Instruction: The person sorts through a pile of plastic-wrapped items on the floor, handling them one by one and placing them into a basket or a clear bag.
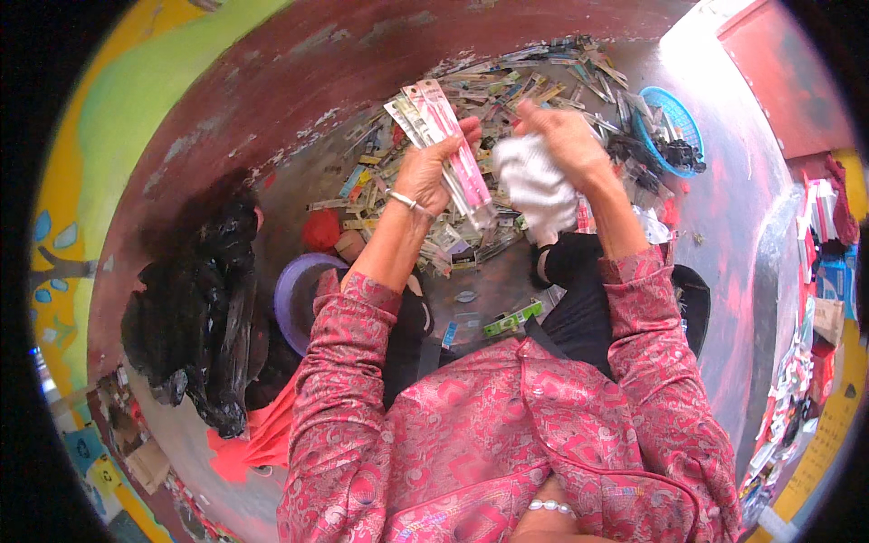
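Note:
My left hand (427,176), with a bangle at the wrist, is closed around several long slim packets (463,163), pink and white, in clear wrapping. They stand tilted, and what is inside cannot be made out. To the right of them, my right hand (572,149) holds a white ribbed cloth (536,184) that hangs from the fingers. This hand and the cloth are smeared by motion. Below and beyond both hands, a wide heap of similar slim packets (507,100) covers the floor.
A blue plastic basket (674,122) with dark packets in it stands at the far right. On the left lie black plastic bags (204,308) and a red cloth (258,434), beside a purple round tub (294,294). A green box (513,319) lies between my legs. A maroon wall (208,118) rises behind.

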A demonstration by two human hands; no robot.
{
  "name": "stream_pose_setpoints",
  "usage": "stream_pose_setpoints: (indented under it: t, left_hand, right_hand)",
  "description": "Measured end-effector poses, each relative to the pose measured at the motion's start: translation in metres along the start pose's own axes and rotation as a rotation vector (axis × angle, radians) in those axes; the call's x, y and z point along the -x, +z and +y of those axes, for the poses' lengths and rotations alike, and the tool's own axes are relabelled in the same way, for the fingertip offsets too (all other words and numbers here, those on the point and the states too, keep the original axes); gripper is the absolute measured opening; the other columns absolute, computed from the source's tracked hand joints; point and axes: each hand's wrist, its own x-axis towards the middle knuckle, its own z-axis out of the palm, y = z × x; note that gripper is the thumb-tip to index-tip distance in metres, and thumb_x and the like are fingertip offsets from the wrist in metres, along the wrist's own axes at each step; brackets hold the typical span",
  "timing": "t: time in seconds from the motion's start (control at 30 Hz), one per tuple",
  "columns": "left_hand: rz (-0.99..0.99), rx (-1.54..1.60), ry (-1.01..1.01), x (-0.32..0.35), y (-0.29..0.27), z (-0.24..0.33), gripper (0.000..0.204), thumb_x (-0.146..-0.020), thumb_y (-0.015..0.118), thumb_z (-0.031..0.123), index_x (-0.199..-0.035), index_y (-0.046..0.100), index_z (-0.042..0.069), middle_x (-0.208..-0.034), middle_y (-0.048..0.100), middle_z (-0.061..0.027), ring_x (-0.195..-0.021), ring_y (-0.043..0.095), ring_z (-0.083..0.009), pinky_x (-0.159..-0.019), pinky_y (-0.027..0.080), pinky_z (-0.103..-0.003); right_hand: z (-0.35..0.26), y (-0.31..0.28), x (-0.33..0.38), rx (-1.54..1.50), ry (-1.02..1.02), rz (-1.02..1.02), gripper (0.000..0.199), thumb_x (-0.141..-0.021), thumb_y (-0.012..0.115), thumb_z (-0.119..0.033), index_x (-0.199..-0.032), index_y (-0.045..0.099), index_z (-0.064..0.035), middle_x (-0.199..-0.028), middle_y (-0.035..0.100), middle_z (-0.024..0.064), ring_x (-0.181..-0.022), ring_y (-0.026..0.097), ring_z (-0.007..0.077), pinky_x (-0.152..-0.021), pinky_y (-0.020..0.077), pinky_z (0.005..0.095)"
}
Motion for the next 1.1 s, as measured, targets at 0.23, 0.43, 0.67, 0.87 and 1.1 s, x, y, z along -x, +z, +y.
stream_pose_setpoints:
  t: [0.23,0.43,0.67,0.87,1.1]
  left_hand:
    - [-0.126,-0.036,-0.074,0.014,0.021,0.004,0.05,-0.079,0.055,0.008,-0.124,0.034,-0.001,-0.118,0.049,-0.0151,-0.112,0.045,-0.0244,-0.092,0.04,-0.038]
    - [-0.369,0.171,-0.242,0.016,0.022,0.016,0.062,-0.083,0.05,0.035,-0.126,0.03,-0.004,-0.127,0.038,-0.0217,-0.118,0.038,-0.0296,-0.099,0.03,-0.042]
    - [-0.413,0.152,-0.183,0.013,0.023,0.019,0.071,-0.08,0.052,0.041,-0.126,0.027,-0.007,-0.129,0.03,-0.028,-0.121,0.032,-0.0334,-0.101,0.025,-0.044]
    - [-0.284,0.122,-0.214,0.003,0.019,0.014,0.055,-0.083,0.054,0.024,-0.124,0.033,-0.005,-0.125,0.039,-0.0221,-0.117,0.039,-0.0319,-0.098,0.031,-0.043]
    - [-0.019,0.151,-0.227,0.002,0.008,0.007,0.024,-0.085,0.052,0.016,-0.1,0.048,-0.001,-0.106,0.054,-0.0206,-0.105,0.049,-0.0329,-0.089,0.041,-0.047]
  right_hand:
    - [-0.003,0.03,0.015,0.121,-0.06,-0.493,0.04,-0.067,0.066,-0.036,-0.084,0.063,0.0006,-0.076,0.062,0.0104,-0.071,0.057,0.0144,-0.065,0.044,0.0289]
    - [0.008,0.025,0.009,-0.131,-0.022,-0.647,0.025,-0.066,0.066,-0.021,-0.08,0.063,-0.0007,-0.072,0.06,0.0056,-0.067,0.056,0.0126,-0.063,0.0437,0.0249]
    - [0.011,0.02,0.012,-0.191,-0.026,-0.72,0.019,-0.068,0.064,-0.017,-0.078,0.063,-0.0009,-0.066,0.06,0.004,-0.06,0.055,0.0099,-0.059,0.043,0.0233]
    - [0.005,0.016,0.017,-0.034,-0.006,-0.722,0.027,-0.066,0.068,-0.022,-0.079,0.061,0.0002,-0.069,0.06,0.0042,-0.061,0.054,0.0087,-0.057,0.0418,0.0215]
    - [-0.004,0.001,0.02,0.313,-0.061,-0.57,0.036,-0.066,0.069,-0.029,-0.082,0.062,0.002,-0.067,0.059,0.006,-0.064,0.053,0.0111,-0.059,0.0416,0.0242]
